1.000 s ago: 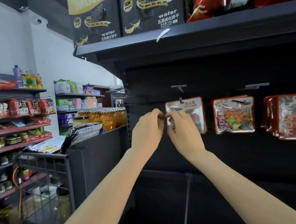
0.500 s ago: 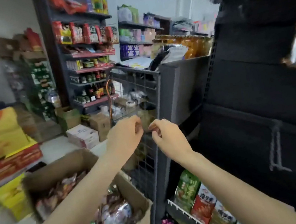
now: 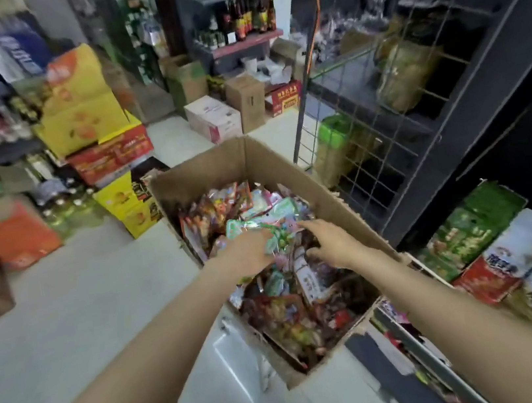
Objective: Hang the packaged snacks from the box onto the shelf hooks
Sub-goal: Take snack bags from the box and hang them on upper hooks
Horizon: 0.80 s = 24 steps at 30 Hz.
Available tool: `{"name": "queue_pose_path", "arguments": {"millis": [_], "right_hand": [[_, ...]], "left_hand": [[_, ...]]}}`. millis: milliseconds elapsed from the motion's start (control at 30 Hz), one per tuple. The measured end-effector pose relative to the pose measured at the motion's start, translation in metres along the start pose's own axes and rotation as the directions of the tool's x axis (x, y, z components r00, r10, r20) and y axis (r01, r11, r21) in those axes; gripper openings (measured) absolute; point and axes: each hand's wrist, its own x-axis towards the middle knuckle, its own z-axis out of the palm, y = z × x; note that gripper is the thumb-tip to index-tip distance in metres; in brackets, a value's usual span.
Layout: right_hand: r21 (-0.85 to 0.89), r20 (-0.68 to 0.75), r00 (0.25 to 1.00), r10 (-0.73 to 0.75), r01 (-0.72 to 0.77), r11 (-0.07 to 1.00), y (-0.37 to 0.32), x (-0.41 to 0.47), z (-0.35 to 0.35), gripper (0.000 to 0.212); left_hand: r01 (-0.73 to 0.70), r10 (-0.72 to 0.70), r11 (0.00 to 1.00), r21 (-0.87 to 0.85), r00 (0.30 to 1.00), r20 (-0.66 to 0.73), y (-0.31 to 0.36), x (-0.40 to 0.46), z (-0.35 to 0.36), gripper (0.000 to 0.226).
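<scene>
Gaze swung down and left, off the hook wall and onto the cardboard box (image 3: 244, 159) on the floor. A second ago both hands together at a peg, seating a packet; half a second ago lowered and holding nothing; now both down inside the box. Reads as one hang finished, next pick begun.

Left hand (image 3: 247, 250) on the pale green packet (image 3: 261, 228) atop the heap, fingers partly hidden under its foil edge; whether pinching or just touching, cannot tell. Right hand (image 3: 329, 242) beside it, fingers extended toward the same packet, nothing held. Hands near each other, not touching.

Box well stocked with mixed snack packets (image 3: 294, 311), red and brown mostly. Plenty left to hang, so task likely far from done.

Hooks out of frame. To the right only a wire-grid rack (image 3: 382, 135) and the bottom shelf's green and white bags (image 3: 492, 243).

Picture blurred from head motion; print on packets unreadable.
</scene>
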Motion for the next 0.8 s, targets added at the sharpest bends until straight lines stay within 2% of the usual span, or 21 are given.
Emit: {"name": "queue_pose_path", "arguments": {"millis": [133, 200, 300, 333, 400, 533, 600, 700, 767, 800], "right_hand": [[-0.107, -0.088, 0.995, -0.037, 0.027, 0.994, 0.007, 0.011, 0.004, 0.047], [-0.155, -0.098, 0.991, -0.088, 0.073, 0.985, 0.005, 0.014, 0.005, 0.017], [-0.142, -0.062, 0.990, -0.124, 0.115, 0.983, 0.003, 0.016, 0.004, 0.042], [-0.125, -0.057, 0.988, -0.142, 0.134, 0.983, 0.002, 0.015, 0.001, 0.045], [-0.112, -0.073, 0.981, -0.178, 0.169, 0.979, 0.004, 0.012, -0.006, 0.041], [-0.055, -0.215, 0.947, -0.241, 0.235, 0.971, 0.009, 0.005, -0.021, 0.026], [0.004, -0.291, 0.927, -0.237, 0.249, 0.969, 0.009, 0.002, -0.029, 0.019], [0.190, -0.381, 0.911, -0.156, 0.242, 0.951, 0.010, -0.001, -0.043, 0.003], [0.325, -0.428, 0.901, -0.071, 0.227, 0.918, 0.010, -0.006, -0.053, 0.010], [0.425, -0.434, 0.901, -0.015, 0.220, 0.878, 0.010, -0.009, -0.058, 0.011]], "left_hand": [[-0.046, 0.046, 0.999, -0.012, 0.999, 0.005, -0.005, 0.007, 0.011, 0.048], [-0.072, 0.072, 0.997, -0.004, 0.997, 0.003, -0.008, 0.007, 0.012, 0.051], [-0.069, 0.071, 0.994, -0.085, 0.997, 0.025, -0.013, 0.007, 0.015, 0.050], [-0.068, 0.070, 0.990, -0.123, 0.997, 0.014, -0.014, 0.006, 0.015, 0.048], [-0.049, 0.046, 0.979, -0.196, 0.999, -0.021, -0.015, 0.004, 0.011, 0.041], [0.011, -0.038, 0.943, -0.333, 0.996, -0.077, -0.016, 0.006, -0.004, 0.032], [0.005, -0.065, 0.883, -0.470, 0.992, -0.112, -0.014, 0.004, -0.008, 0.033], [-0.029, -0.105, 0.667, -0.745, 0.986, -0.132, -0.007, -0.001, -0.014, 0.036], [-0.066, -0.126, 0.535, -0.842, 0.979, -0.157, 0.000, -0.002, -0.020, 0.033], [-0.091, -0.143, 0.502, -0.860, 0.972, -0.187, 0.005, -0.004, -0.024, 0.033]]}}
